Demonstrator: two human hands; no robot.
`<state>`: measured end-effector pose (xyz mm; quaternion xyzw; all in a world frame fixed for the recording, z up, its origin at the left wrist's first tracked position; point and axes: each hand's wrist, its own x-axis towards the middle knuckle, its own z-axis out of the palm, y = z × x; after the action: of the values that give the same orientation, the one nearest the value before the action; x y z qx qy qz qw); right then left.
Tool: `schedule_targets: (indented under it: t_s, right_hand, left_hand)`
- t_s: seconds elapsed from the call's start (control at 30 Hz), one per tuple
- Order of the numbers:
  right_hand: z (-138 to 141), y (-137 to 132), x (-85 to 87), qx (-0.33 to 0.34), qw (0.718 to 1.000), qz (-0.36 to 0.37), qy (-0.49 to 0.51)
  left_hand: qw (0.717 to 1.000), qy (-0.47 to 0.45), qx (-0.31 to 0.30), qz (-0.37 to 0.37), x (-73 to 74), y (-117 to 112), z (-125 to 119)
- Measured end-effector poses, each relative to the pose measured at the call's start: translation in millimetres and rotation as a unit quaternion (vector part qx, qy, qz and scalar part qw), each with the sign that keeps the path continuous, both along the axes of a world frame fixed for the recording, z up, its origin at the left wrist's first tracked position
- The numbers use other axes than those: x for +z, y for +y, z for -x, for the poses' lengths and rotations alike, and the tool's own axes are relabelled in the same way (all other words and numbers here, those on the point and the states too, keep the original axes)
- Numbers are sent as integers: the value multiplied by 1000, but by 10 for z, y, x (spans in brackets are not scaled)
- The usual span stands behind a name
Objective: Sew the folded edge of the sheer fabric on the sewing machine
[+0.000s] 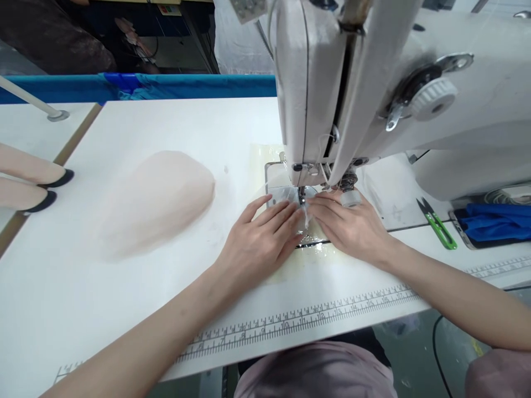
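Note:
My left hand [259, 243] lies flat on the white table, fingers stretched toward the needle [301, 193] of the white sewing machine [373, 83]. My right hand [350, 226] lies flat opposite it, fingers pointing left. Between the fingertips of both hands sits a small sheer white piece of fabric [306, 216] on the metal needle plate [276, 179], pressed down under the presser foot. A pile of pale pink fabric pieces [155, 202] rests on the table to the left of my left hand.
Green thread snips [437, 224] lie right of the machine, beside a tray holding blue cloth [493, 224]. A ruler strip [315, 318] runs along the table's front edge. Two mannequin-like legs with black shoes [41, 188] sit at far left. A blue rail [186, 85] borders the back.

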<state>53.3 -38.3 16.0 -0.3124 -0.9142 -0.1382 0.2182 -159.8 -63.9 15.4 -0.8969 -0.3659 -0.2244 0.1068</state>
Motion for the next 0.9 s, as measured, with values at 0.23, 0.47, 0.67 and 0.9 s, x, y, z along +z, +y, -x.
schedule_targets:
  t_s: [0.23, 0.47, 0.67, 0.9]
  right_hand:
    - [5, 5, -23, 43, 999, 7, 17]
    - [-45, -92, -11, 57, 998, -2, 5]
    - [-58, -123, 6, 53, 999, 3, -8]
    - [-47, -122, -7, 60, 998, -4, -5]
  left_hand:
    - [999, -5, -15, -28, 25, -3, 0]
    - [996, 60, -33, -58, 40, -56, 2]
    - [997, 65, -28, -27, 31, -87, 1]
    - [997, 63, -32, -29, 18, -94, 1]
